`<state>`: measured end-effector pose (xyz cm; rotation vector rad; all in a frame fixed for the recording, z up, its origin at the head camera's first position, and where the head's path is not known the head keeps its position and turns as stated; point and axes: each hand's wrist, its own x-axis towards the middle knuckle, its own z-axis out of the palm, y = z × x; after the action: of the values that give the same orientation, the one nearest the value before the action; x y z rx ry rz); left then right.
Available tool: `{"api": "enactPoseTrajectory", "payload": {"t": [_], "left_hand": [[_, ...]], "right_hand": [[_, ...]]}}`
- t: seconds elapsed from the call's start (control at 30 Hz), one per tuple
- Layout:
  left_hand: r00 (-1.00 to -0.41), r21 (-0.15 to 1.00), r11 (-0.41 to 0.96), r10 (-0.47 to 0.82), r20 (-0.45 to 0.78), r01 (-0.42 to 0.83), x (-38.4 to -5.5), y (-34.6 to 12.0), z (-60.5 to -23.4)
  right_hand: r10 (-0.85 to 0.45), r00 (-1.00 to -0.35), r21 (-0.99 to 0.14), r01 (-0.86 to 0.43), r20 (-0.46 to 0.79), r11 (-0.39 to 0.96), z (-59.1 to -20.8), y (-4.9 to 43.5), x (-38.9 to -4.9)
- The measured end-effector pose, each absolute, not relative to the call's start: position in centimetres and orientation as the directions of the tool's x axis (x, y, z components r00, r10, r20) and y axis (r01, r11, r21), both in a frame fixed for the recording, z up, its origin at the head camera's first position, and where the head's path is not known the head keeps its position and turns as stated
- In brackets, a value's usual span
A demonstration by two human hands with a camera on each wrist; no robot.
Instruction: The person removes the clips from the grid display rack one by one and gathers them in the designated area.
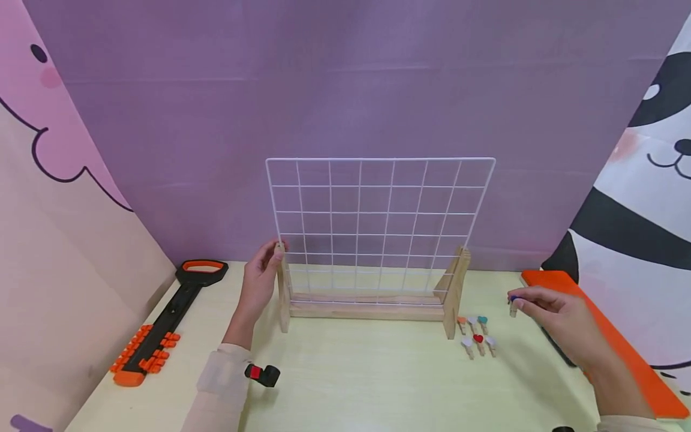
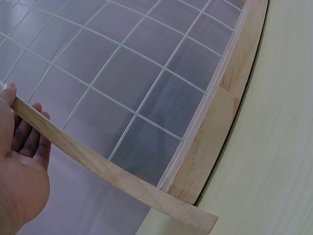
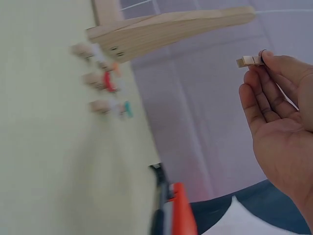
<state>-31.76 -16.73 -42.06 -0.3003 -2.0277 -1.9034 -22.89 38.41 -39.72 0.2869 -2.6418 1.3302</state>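
A white wire grid [image 1: 372,210] stands upright in a wooden base [image 1: 367,309] with a post at each end. My left hand [image 1: 260,279] grips the top of the left wooden post [image 1: 283,294], thumb on the near side and fingers behind, as the left wrist view shows. Between thumb and fingertips my right hand [image 1: 567,321] pinches a small wooden clothespin [image 3: 249,61] with a dark blue top, held off to the right of the grid. Several more small clothespins [image 1: 478,339] with heart tops in red, white, teal and orange lie in rows beside the right post [image 1: 456,294].
At the left lies a black and orange tool [image 1: 186,309] with orange clips along its sides. A long orange board-like object [image 1: 610,336] lies at the right, partly behind my right hand. A purple backdrop [image 1: 372,78] rises behind the grid.
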Motion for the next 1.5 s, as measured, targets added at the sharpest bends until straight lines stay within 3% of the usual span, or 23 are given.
{"api": "enactPoseTrajectory", "payload": {"t": [0.43, 0.77, 1.5], "left_hand": [[-0.917, 0.919, 0.069, -0.072, 0.393, 0.388, -31.8, -16.8, -42.1], [-0.923, 0.923, 0.095, -0.064, 0.379, 0.372, -31.7, -17.0, -41.9], [-0.913, 0.913, 0.082, -0.059, 0.404, 0.399, -31.6, -16.9, -42.2]], "right_hand": [[-0.05, -0.998, -0.818, -0.068, 0.048, 0.572, -45.5, 39.2, -22.0], [-0.022, -0.999, -0.81, 0.023, -0.044, 0.585, -47.6, 39.8, -22.5], [-0.035, -0.999, -0.72, -0.021, -0.004, 0.694, -48.8, 39.6, -22.6]]}}
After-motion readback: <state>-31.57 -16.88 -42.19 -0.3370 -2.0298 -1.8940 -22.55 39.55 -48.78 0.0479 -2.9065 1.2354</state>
